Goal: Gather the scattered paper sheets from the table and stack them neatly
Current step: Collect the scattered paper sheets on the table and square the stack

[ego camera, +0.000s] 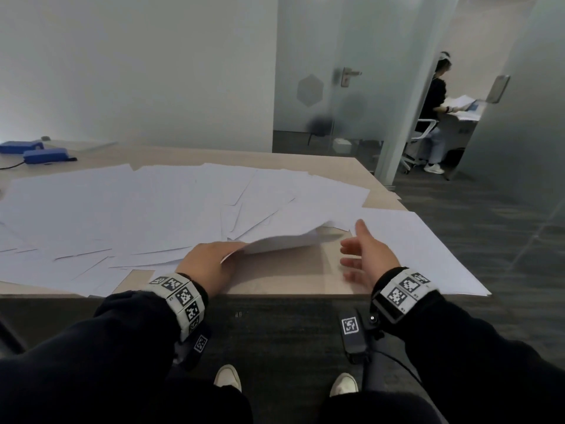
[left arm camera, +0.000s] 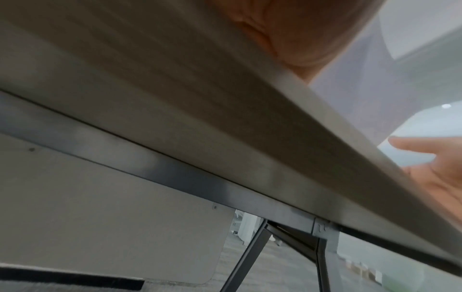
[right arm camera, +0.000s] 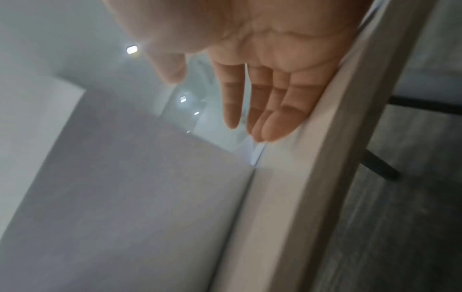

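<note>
1. The left hand grips a lifted paper sheet at its near corner.
2. The right hand hovers beside it, fingers straight, empty.
3. Scattered sheets cover the bench.

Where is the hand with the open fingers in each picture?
Head: the right hand is right of middle, over the table's near edge, fingers spread, holding nothing.
Left wrist: it shows at the right border, above the table edge.
Right wrist: its palm fills the top middle, fingers straight.
Shared landmark: the pale table edge, also in the right wrist view.
</note>
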{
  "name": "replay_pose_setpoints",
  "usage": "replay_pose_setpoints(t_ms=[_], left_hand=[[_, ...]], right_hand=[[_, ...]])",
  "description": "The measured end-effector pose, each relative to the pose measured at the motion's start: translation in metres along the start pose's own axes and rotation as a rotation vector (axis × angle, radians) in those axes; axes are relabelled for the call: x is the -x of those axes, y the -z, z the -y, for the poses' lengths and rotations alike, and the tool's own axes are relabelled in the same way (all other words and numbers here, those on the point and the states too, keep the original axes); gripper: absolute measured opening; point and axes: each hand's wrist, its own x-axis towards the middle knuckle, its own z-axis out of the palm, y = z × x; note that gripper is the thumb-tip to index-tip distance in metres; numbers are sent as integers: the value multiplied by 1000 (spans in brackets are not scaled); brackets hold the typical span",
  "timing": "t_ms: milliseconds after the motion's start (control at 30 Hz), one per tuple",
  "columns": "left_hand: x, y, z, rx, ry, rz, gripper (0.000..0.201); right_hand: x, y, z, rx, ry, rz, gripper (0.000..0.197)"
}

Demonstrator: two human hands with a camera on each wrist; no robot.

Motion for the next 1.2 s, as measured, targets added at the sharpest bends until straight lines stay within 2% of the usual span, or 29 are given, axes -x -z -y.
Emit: replay_pose_setpoints(t_ms=[33,100,167,233,333,400,467,500,533,600,667,733,800,900,967,1067,1200], left_hand=[[2,1,1,39,-3,-41,39],[6,-1,3,109,0,-87,33],[11,-2,5,194,-9,-92,30],[18,-1,9,198,-95,-77,33],[27,-1,11,81,-323,-36,38],[31,-1,7,30,-388,73,41],[34,-4,8,-46,-425,154,49],[36,-5,8,-69,-431,187,55],[36,-7,10,-60,-441,201,63],[36,-9,11,-6,-408,239,87],[38,-11,9,-9,-353,279,100],[40,-9,6,-54,-367,266,94],[39,-2,6,-137,-372,240,80],[38,8,15,-314,-119,286,80],[40,13,19,-319,-20,285,80],[45,15,18,-354,-59,311,89],[45,9,20,-265,-147,310,80]], right_hand=[[-1,1,1,-95,-92,20,68],[-2,1,1,-110,-193,129,80],[-4,-3,1,-68,-222,228,86],[-6,-6,-2,-52,-234,302,87],[-1,-13,2,-111,-247,391,74],[-4,-15,6,-67,-203,356,55],[-10,-17,12,-72,-120,249,35],[-12,-15,14,-89,-89,236,34],[-10,-15,17,-131,-70,254,41],[-11,-16,14,-135,-61,242,31],[-7,-19,8,-8,-75,232,26],[-8,-20,3,124,-109,218,9],[-13,-19,1,235,-87,177,6],[-19,-17,-2,247,-44,133,4],[-18,-16,-2,153,-64,96,10],[-17,-16,-4,-7,-88,64,6],[-16,-23,-5,-108,-91,111,16]])
